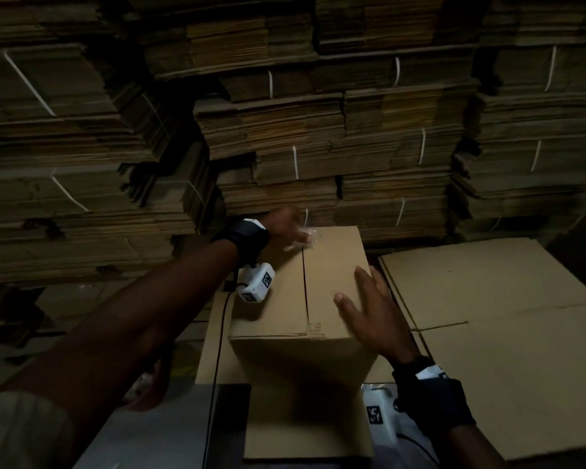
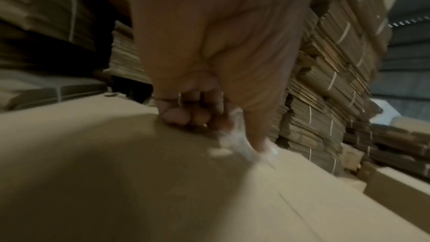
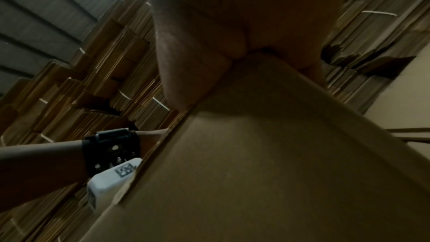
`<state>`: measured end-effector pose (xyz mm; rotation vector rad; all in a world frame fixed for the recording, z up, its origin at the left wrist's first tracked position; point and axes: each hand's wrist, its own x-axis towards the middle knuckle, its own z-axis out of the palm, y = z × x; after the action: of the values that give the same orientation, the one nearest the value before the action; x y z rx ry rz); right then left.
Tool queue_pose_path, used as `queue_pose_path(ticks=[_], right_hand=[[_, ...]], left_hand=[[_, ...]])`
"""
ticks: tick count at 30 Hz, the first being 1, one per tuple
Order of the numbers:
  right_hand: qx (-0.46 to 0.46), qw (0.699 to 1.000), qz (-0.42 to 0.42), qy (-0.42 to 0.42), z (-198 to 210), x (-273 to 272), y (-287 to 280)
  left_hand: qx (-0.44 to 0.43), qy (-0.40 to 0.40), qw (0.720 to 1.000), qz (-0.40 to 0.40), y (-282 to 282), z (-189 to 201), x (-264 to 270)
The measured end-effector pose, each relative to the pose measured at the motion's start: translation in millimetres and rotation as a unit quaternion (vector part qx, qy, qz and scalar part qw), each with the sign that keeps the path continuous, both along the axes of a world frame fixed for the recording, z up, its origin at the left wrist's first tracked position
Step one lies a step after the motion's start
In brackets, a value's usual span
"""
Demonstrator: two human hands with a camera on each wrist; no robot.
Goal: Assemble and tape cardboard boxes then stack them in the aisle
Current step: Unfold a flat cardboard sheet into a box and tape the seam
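Cardboard box (image 1: 301, 299) stands upright in front of you on flat cardboard sheets (image 1: 487, 316), top flaps closed, centre seam running away from you. Your left hand (image 1: 285, 225) is at the box's far top edge, fingers curled, pinching a crumpled bit of clear tape (image 2: 244, 143) down on the seam; the wrist view is blurred, so how far the tape sticks I cannot tell. Your right hand (image 1: 366, 309) lies flat on the top's right side, fingers straight, pressing the flap. Bundled flat cardboard stacks (image 1: 318, 130) fill the background.
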<state>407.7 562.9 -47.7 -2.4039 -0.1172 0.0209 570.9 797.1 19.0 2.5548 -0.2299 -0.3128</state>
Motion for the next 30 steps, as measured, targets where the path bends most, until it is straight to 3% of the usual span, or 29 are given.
queue_pose_path(ticks=[3, 6, 8, 10, 13, 15, 19, 25, 30], right_hand=[[0.043, 0.999, -0.017, 0.002, -3, 1, -1], [0.073, 0.997, -0.025, 0.011, -5, 2, -2], [0.077, 0.996, -0.030, 0.018, -5, 2, -3], [0.075, 0.996, -0.034, 0.027, -1, 1, -3], [0.080, 0.996, -0.038, 0.026, 3, -2, -1], [0.078, 0.996, -0.041, 0.027, 3, -2, 0], [0.083, 0.995, -0.040, 0.026, 4, -2, 1], [0.098, 0.995, -0.032, 0.008, -4, 3, -1], [0.107, 0.994, -0.014, 0.001, -11, 6, -5]], left_hand=[[0.032, -0.029, 0.999, 0.005, 0, 0, 13], [0.023, -0.111, 0.990, 0.083, 4, -6, 25], [0.019, -0.119, 0.985, 0.126, 3, -7, 27], [-0.015, -0.105, 0.982, 0.156, 4, -5, 29], [-0.146, -0.139, 0.953, 0.225, 15, 0, 33], [-0.187, -0.145, 0.947, 0.217, 17, 6, 24], [-0.219, -0.122, 0.949, 0.192, 11, 22, -3], [-0.351, -0.132, 0.906, 0.196, 10, 12, -68], [-0.342, -0.165, 0.903, 0.203, 13, -2, -140]])
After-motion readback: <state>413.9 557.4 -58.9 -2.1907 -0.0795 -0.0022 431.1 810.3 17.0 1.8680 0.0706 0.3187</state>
